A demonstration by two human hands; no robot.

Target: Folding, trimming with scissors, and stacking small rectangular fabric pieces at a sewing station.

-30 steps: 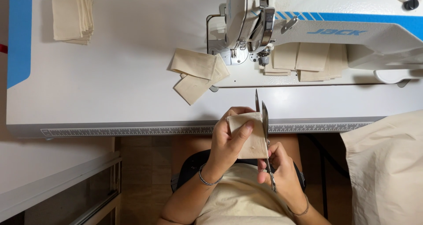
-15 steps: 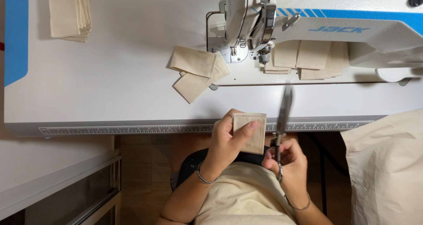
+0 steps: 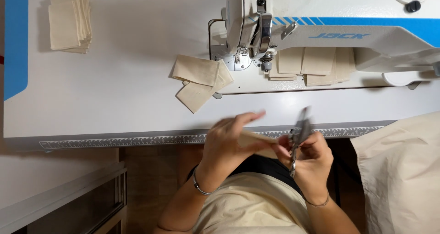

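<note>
Head view: just in front of the sewing machine (image 3: 284,28), below the bench (image 3: 114,78) edge, the left hand (image 3: 227,140) pinched a cream fabric piece (image 3: 256,140) taut, seemingly for trimming, beside the right hand (image 3: 311,156), closed around small snips (image 3: 298,135).

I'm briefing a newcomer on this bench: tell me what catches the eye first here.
The white industrial sewing machine with a blue stripe fills the upper right of the white table. Below, at the table's near edge, the left hand holds a small cream fabric piece while the right hand has metal scissors in its grip. Folded cream fabric pieces lie left of the needle.
</note>
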